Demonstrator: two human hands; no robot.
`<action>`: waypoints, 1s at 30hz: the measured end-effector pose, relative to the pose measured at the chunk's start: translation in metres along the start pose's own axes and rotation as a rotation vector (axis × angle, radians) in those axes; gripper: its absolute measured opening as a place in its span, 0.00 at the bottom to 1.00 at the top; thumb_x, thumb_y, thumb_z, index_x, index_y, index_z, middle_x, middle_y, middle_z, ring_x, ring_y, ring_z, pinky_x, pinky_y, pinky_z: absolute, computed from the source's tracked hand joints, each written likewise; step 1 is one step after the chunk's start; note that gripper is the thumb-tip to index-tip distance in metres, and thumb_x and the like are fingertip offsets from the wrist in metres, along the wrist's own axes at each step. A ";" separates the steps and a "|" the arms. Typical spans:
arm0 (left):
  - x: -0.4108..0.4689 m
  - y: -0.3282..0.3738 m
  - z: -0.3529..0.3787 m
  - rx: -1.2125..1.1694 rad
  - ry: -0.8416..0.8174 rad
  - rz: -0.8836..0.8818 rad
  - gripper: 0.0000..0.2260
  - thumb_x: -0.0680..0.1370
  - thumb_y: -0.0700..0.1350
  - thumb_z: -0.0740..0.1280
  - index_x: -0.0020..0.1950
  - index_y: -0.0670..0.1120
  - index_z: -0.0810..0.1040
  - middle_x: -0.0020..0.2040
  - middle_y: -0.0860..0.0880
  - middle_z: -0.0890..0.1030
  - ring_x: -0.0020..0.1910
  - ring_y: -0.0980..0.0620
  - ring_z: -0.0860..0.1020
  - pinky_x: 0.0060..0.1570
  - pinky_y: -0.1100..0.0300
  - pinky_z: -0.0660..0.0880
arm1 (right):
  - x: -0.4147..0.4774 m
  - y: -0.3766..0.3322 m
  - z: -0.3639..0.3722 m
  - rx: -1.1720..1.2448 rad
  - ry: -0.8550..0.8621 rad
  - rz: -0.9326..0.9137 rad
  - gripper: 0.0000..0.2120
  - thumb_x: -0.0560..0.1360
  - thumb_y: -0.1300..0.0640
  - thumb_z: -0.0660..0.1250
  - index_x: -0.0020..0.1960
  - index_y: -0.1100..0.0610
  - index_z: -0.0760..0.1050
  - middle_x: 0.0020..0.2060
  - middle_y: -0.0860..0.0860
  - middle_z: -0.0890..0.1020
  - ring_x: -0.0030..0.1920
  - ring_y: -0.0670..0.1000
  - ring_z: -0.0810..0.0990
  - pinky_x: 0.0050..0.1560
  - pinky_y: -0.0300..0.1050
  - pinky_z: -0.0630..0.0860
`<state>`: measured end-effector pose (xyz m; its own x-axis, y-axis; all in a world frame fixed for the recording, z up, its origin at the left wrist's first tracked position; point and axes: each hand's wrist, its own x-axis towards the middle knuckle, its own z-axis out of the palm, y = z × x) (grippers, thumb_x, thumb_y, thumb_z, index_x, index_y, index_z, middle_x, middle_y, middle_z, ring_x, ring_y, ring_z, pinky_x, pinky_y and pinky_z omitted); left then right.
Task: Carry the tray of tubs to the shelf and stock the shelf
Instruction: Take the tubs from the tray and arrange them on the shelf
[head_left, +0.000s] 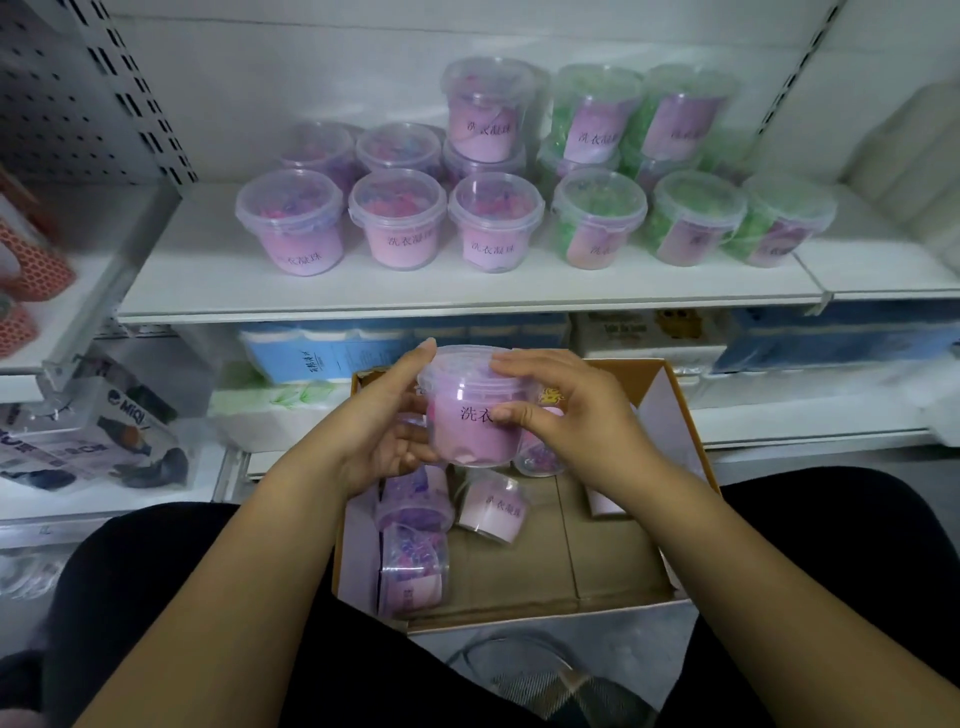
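A clear tub with a pink label (470, 436) is held upright above the cardboard tray (613, 566). My left hand (387, 415) cups its left side and underside, and my right hand (566, 410) grips its lid and right side. Several more pink tubs (415, 545) lie on their sides in the tray. On the white shelf (208, 291) stand rows of pink tubs (397, 223) on the left and green tubs (597, 218) on the right, some stacked two high.
Packs of tissue (322, 353) fill the lower shelf behind the tray. Orange items (31, 260) and bagged goods (93, 431) sit on the left shelves. White packs (914, 156) stand at the shelf's far right. My dark-clothed knees flank the tray.
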<state>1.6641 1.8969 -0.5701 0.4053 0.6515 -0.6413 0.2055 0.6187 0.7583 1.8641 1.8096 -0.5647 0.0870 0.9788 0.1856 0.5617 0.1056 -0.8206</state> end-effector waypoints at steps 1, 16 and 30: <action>0.000 0.001 -0.001 -0.004 -0.017 0.014 0.32 0.70 0.72 0.66 0.54 0.44 0.78 0.40 0.43 0.81 0.31 0.48 0.80 0.28 0.61 0.68 | 0.003 -0.001 0.000 0.004 0.019 0.018 0.20 0.68 0.54 0.78 0.60 0.52 0.82 0.55 0.40 0.80 0.60 0.39 0.76 0.61 0.31 0.70; 0.009 0.022 -0.027 0.278 0.396 0.501 0.35 0.71 0.76 0.59 0.45 0.43 0.83 0.41 0.46 0.85 0.44 0.44 0.84 0.50 0.47 0.81 | 0.065 -0.027 -0.010 -0.241 0.100 -0.269 0.16 0.75 0.58 0.72 0.62 0.56 0.79 0.60 0.45 0.80 0.62 0.49 0.78 0.63 0.46 0.76; 0.052 0.047 -0.092 0.909 0.787 0.432 0.28 0.81 0.62 0.58 0.73 0.44 0.73 0.74 0.44 0.71 0.75 0.46 0.64 0.70 0.50 0.65 | 0.194 -0.083 -0.028 -0.395 0.198 -0.304 0.13 0.77 0.53 0.71 0.58 0.57 0.78 0.59 0.47 0.83 0.59 0.49 0.80 0.61 0.44 0.74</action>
<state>1.6128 2.0001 -0.5784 0.0203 0.9997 0.0168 0.8488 -0.0261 0.5280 1.8574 1.9856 -0.4456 0.0042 0.8584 0.5129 0.8492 0.2679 -0.4552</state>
